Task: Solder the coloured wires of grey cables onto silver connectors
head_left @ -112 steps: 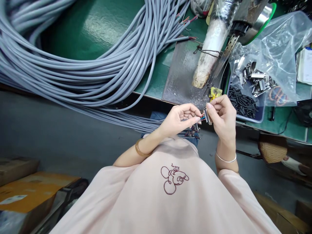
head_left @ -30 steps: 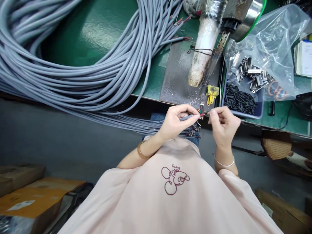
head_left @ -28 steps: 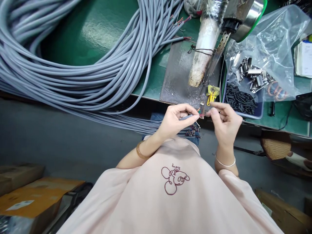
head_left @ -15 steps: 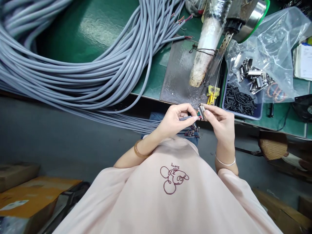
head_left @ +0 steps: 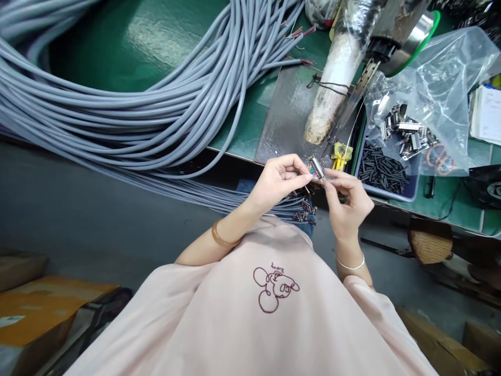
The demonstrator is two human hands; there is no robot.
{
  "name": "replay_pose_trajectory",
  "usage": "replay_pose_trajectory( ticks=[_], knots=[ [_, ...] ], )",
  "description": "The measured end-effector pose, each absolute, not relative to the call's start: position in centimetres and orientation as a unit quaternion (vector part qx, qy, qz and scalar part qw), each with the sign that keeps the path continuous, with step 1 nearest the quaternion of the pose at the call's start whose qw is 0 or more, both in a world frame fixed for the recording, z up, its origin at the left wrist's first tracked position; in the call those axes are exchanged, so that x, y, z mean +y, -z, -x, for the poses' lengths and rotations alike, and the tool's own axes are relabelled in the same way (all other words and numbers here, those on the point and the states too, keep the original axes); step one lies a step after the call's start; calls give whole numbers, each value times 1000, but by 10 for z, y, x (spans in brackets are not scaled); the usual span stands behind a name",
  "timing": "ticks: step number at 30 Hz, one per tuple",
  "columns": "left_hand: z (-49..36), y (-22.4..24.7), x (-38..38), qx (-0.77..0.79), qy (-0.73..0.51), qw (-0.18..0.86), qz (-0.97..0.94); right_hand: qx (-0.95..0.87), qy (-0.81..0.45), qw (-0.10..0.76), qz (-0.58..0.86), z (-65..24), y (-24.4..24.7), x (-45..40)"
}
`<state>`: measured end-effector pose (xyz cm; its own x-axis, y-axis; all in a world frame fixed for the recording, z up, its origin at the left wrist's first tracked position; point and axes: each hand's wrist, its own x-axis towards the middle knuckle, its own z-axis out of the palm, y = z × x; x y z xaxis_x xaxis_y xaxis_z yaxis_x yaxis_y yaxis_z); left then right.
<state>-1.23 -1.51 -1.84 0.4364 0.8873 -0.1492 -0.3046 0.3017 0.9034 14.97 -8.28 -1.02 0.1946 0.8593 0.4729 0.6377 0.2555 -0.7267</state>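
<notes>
Blue tray point(head_left: 407, 194): black sleeves point(head_left: 381, 169) | bag point(head_left: 442, 94): connectors point(head_left: 409, 133) | both hands point(head_left: 279, 183) pinch connector point(head_left: 316, 168)

Pink top point(head_left: 250, 313) w/ maroon cartoon outline, two bangles.

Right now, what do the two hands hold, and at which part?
The left hand pinches the grey cable end just behind its coloured wires. The right hand grips the small metal connector by its lower edge.

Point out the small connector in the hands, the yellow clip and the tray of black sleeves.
connector point(head_left: 316, 168), head view, its metal shell.
yellow clip point(head_left: 341, 153), head view, its body.
tray point(head_left: 407, 194), head view, its front rim.
</notes>
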Motion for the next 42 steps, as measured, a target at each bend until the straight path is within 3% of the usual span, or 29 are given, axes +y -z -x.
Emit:
replay_pose_trajectory(
  ticks=[7,12,19,27,30,34,36,42],
  knots=[
    [9,16,-11,342,-421,721,-432,-624,-138,486,597,-159,11,-82],
    [10,18,-7,330,-423,736,-414,-681,-38,422,597,-174,11,-89],
    [12,17,-11,351,-378,746,-421,-616,-47,539,573,-181,3,-100],
    [10,9,-16,312,-371,752,-446,-709,-83,380,588,-158,-5,-83],
    [8,11,-17,308,-400,739,-446,-668,-90,428,602,-155,-1,-80],
    [6,17,-16,329,-417,725,-438,-543,-68,607,576,-161,-3,-82],
    [6,18,-15,327,-423,727,-431,-514,-66,655,550,-163,-3,-82],
    [6,19,-11,322,-428,728,-427,-578,-98,534,610,-157,12,-84]
  ],
)
